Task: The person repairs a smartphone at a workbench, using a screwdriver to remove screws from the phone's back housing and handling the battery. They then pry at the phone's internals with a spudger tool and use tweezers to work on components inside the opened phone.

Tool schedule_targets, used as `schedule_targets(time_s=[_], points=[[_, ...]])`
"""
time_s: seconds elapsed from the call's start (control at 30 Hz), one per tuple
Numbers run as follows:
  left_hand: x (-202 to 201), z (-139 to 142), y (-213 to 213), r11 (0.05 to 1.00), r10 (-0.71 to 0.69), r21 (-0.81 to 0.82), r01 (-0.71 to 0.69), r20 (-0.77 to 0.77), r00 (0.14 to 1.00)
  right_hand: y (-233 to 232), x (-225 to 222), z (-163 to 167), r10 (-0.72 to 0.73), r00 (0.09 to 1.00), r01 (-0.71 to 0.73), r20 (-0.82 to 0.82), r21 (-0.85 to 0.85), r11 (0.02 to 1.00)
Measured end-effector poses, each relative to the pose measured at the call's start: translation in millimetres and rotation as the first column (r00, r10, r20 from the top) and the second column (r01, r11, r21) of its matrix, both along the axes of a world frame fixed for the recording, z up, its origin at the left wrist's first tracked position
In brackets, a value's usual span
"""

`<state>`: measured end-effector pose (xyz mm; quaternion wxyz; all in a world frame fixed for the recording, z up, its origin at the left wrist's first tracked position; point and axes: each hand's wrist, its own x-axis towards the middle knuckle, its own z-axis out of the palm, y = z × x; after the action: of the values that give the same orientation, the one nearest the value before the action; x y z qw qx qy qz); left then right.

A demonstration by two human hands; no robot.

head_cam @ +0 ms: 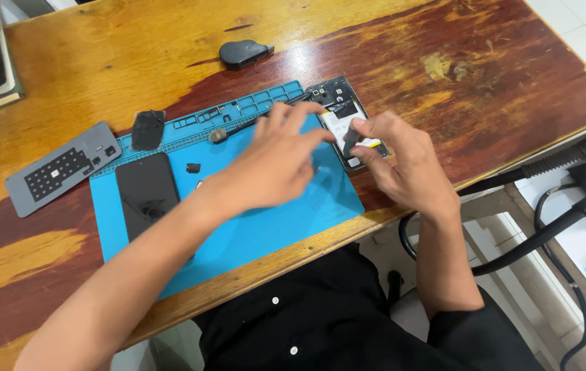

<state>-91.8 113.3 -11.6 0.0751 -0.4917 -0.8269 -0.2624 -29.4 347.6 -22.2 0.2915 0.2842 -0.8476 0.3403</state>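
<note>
**Two hands over an opened phone**

Two bare hands work at the right edge of a blue mat (252, 227) that lies on a wooden table (100, 55). The opened phone (340, 110) lies with its back up, partly on the mat and partly on the wood, and its inside parts show: dark boards at the far end and a pale battery in the middle.

The right hand (403, 161) is on the near half of the phone. Its thumb and first finger are pinched together on a small dark strip (351, 141) that stands up from the battery area. The other fingers of this hand are bent and rest beside the phone.

The left hand (276, 161) reaches across the mat from the left. Its fingers are spread apart and a little blurred, and the tips are near the left side of the phone. I cannot tell if they touch it, and this hand holds nothing that I can see.

A thin dark tool (238, 129) lies on the mat just beyond the left hand. On the left part of the mat lies a black screen panel (146, 192), and a small black piece (193, 167) is near it. A dark flat part (148, 129) sits at the far left corner of the mat. A grey back cover (59, 168) lies on the wood left of the mat. A black pick-shaped case (243, 52) is at the far side of the table.
</note>
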Motion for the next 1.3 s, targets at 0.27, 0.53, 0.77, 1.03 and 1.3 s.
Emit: schedule_targets(time_s=[0.27,0.53,0.77,1.03,1.3], points=[[9,13,-126,0.949,0.312,0.112,-0.296,-0.175,0.934,31,-7,6,0.151,0.98,-0.142,0.128,-0.08,0.987],[20,17,-203,0.789,0.612,0.088,-0.609,-0.208,0.763,12,-3,10,0.076,0.996,-0.076,0.046,-0.014,0.997],[25,31,-205,0.544,0.79,-0.333,-0.77,-0.106,0.604,5,-5,12,0.115,0.989,-0.11,0.098,-0.052,0.993],[10,14,-208,0.471,0.791,-0.481,-0.74,-0.142,0.596,14,-9,9,0.005,1.0,-0.005,0.001,0.025,1.0],[13,12,-199,0.474,0.747,-0.546,-0.691,-0.166,0.644,13,-2,6,-0.017,1.0,0.018,-0.016,0.07,0.997]])
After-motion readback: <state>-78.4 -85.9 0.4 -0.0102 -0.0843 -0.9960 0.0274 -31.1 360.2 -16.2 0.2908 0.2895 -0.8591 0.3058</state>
